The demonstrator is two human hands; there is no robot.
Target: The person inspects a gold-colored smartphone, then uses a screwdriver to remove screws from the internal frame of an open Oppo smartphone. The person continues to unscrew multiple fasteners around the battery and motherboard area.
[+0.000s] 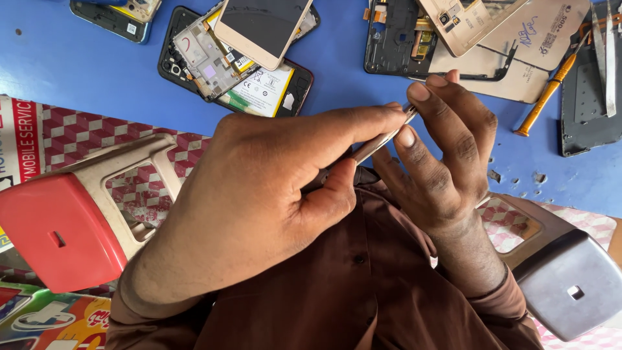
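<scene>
Between the two hands, right at chest height, a thin metal tool, perhaps tweezers, is pinched. Left hand clamps thumb and forefinger on its lower shaft; right hand nips the upper tip with its fingertips, possibly holding something tiny there. Long axis runs up-right, tip nearer the right hand. Beyond lies a blue worktable strewn with an opened phone, back covers and an orange screwdriver; a red stool stands at left.
</scene>
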